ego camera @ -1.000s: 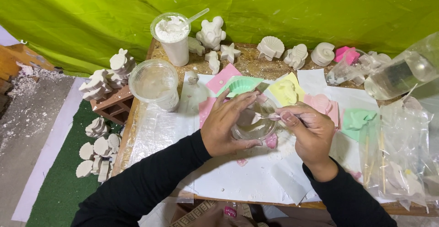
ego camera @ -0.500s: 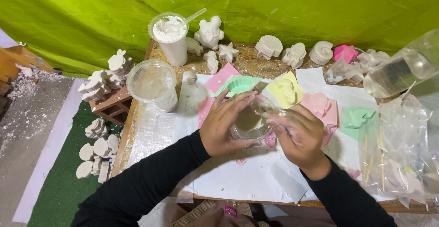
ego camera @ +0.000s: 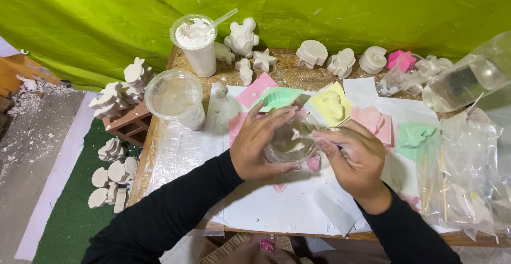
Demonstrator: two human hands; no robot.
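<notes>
My left hand (ego camera: pixel 263 144) wraps around a small clear plastic cup (ego camera: pixel 290 146) with whitish plaster mix inside, held just above the white sheet (ego camera: pixel 277 205) on the table. My right hand (ego camera: pixel 355 160) is at the cup's right rim, fingers pinched together; earlier it held a thin stick, now hidden by the fingers. Coloured silicone moulds lie just behind the cup: a green one (ego camera: pixel 278 99), a yellow one (ego camera: pixel 331 106) and pink ones (ego camera: pixel 372 121).
A tall cup of white powder with a spoon (ego camera: pixel 197 43) and a wide clear cup (ego camera: pixel 174 98) stand at the left. White plaster figures (ego camera: pixel 242 38) line the back. Plastic bags (ego camera: pixel 463 179) and a clear bottle (ego camera: pixel 468 80) fill the right. More casts (ego camera: pixel 112 168) lie on the floor.
My right hand has closed in against the cup's rim, hiding the thin stick it held. My left hand keeps its grip on the cup, which has barely shifted.
</notes>
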